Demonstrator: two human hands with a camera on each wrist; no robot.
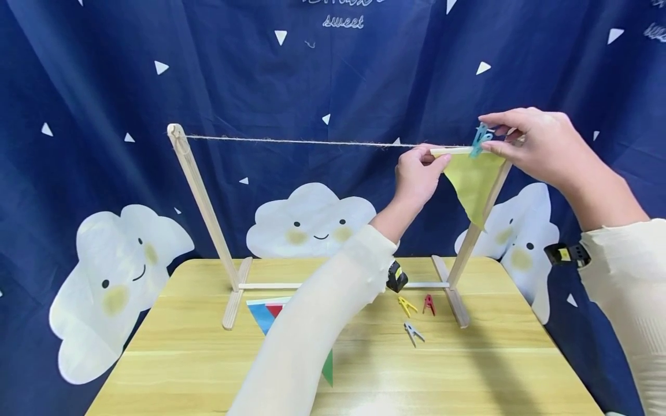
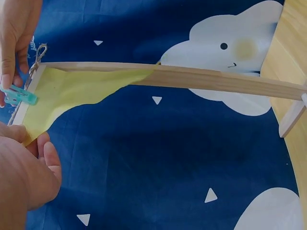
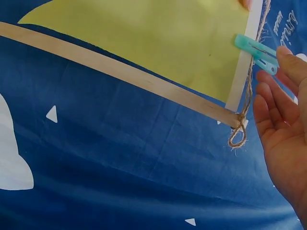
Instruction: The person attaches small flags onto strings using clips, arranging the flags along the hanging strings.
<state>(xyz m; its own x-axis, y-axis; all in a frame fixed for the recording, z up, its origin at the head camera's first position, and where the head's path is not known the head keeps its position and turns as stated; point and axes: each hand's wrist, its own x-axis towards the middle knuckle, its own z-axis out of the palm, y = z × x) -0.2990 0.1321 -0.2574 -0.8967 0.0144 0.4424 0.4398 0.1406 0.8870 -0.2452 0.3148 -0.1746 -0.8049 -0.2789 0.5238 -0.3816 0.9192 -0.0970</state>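
A yellow triangular pennant (image 1: 472,182) with a white top strip hangs by the twine (image 1: 312,141), near the right post. My left hand (image 1: 418,176) pinches the left end of its top edge. At the middle of that edge a teal clothespin (image 1: 478,140) bites over the white strip, and in the right wrist view its jaws reach onto the yellow cloth. My right hand (image 1: 541,144) holds the clothespin's handle end between thumb and fingers. The twine runs beside the strip in the right wrist view and ends in a knotted loop (image 3: 237,136) on the post.
A wooden frame with a left post (image 1: 203,202) and a right post (image 1: 476,242) stands on the table (image 1: 182,358). Yellow (image 1: 407,306), red (image 1: 429,304) and grey (image 1: 413,333) clothespins lie at front right. Other pennants, including a blue one (image 1: 258,315), lie partly behind my left sleeve.
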